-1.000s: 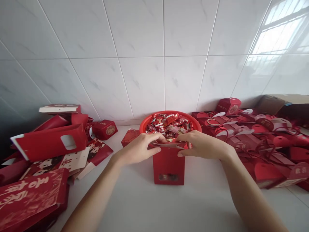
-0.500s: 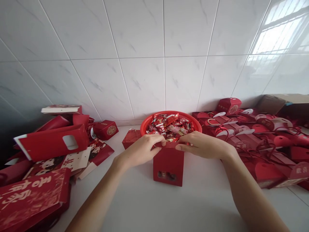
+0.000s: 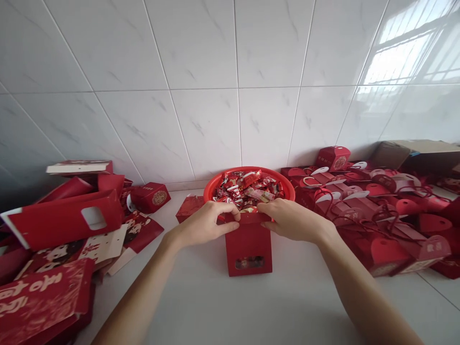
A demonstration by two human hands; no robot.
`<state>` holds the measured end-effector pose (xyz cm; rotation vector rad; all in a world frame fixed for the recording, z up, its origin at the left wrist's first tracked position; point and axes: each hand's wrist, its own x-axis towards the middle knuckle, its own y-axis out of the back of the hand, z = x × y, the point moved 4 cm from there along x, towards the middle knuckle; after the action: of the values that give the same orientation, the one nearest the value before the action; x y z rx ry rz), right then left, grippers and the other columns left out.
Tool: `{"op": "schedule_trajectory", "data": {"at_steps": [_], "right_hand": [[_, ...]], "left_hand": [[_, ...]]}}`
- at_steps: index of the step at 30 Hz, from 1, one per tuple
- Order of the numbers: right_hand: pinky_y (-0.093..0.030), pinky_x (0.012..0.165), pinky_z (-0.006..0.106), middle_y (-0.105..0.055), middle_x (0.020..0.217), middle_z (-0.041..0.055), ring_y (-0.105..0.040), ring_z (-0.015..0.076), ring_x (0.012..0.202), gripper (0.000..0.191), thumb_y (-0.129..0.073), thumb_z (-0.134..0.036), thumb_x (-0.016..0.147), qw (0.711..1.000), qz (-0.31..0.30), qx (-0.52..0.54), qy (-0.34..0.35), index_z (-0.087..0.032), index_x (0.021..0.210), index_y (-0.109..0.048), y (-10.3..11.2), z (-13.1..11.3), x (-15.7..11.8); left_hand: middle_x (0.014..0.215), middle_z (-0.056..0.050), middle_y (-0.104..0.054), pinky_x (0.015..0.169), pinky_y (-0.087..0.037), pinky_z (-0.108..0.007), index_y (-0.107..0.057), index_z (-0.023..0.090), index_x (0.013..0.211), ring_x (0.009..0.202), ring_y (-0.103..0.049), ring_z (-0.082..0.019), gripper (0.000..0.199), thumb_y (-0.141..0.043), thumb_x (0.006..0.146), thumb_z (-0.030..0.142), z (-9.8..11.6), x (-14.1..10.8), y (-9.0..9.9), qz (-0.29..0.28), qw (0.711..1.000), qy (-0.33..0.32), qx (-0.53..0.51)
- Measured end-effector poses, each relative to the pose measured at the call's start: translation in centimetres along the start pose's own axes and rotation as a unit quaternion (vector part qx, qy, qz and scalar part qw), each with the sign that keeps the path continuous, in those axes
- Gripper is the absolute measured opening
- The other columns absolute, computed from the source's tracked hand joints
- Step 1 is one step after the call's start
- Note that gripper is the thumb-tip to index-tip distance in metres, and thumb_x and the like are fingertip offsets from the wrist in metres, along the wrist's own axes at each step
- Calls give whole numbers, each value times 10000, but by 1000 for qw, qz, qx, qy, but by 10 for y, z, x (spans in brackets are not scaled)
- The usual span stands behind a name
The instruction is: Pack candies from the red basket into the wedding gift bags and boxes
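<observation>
While the left hand and the right hand pinch its top, a tall red box stands upright on the counter

As the head view shows, both grips are narrow: each thumb lies on the near side of the box's upper edge, with fingers bent over behind it, the left hand at the left corner and the right hand at the right. A small window low on the box's front shows dark contents. Just behind the box sits a red basket full of wrapped sweets, near the tiled wall. A low red box is beside the basket, partly hidden by the left hand. Well to the left lies a heap of red packaging; on the right, rows of red boxes with cords reach back towards a brown carton.
</observation>
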<state>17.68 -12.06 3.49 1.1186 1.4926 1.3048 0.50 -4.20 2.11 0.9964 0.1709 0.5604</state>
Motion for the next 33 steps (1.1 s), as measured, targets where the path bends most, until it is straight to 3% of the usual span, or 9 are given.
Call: {"op": "schedule_trajectory", "data": {"at_steps": [2, 6, 11, 16, 25, 31, 33], "right_hand": [[-335, 577, 301, -683, 891, 77, -650, 239, 808, 82, -592, -190, 930, 1000, -11, 10, 0, -157, 992, -634, 1, 0, -1], [-365, 599, 297, -688, 885, 74, -640, 241, 827, 226, -559, -375, 984, 997, -30, 64, 23, -168, 995, -650, 2, 4, -4], [-359, 618, 296, -682, 851, 56, -610, 202, 756, 179, -502, -190, 982, 996, -36, 71, 33, -170, 907, -663, 0, 9, -2], [-319, 571, 287, -652, 764, 30, -558, 170, 675, 150, -557, -129, 923, 995, -32, 83, 42, -174, 803, -636, 0, 7, 0], [-303, 576, 276, -614, 697, 5, -521, 143, 658, 243, -575, -85, 891, 991, -18, 107, 74, -173, 665, -574, 3, 5, 1], [-387, 663, 275, -653, 743, 11, -546, 154, 708, 197, -569, -103, 915, 975, 38, 152, 157, -181, 766, -672, 11, 5, -3], [-418, 698, 275, -679, 803, 28, -574, 165, 762, 170, -562, -133, 936, 967, 66, 168, 181, -189, 853, -700, 16, 6, -6]], "left_hand": [[901, 22, -710, 747, -475, -259, -647, 223, 869, 824, -638, -166, 113, -596, 902, 318, -1, 2, -2, 11, 1000, 0, 1], [849, 29, -690, 745, -473, -255, -613, 219, 808, 802, -631, -159, 114, -573, 902, 270, -2, 5, -7, 15, 1000, -7, -7], [911, 23, -681, 748, -481, -272, -575, 229, 880, 830, -635, -170, 95, -621, 882, 312, -5, 4, -5, 19, 1000, 14, 2], [1124, -1, -709, 817, -510, -271, -617, 264, 1114, 1030, -661, -199, 279, -678, 850, 330, -8, 3, -6, -26, 999, 21, -38], [1105, -26, -743, 846, -544, -294, -696, 235, 1096, 1019, -689, -217, 317, -714, 830, 408, -7, 2, -1, -54, 997, 10, -58], [1088, -47, -742, 929, -529, -326, -702, 220, 1054, 1034, -674, -221, 393, -549, 934, 562, -17, 12, 4, 55, 994, 12, -89], [1064, -43, -742, 893, -529, -311, -708, 217, 1033, 1020, -666, -222, 394, -533, 940, 557, -25, 18, -3, 47, 995, 18, -86]]}}
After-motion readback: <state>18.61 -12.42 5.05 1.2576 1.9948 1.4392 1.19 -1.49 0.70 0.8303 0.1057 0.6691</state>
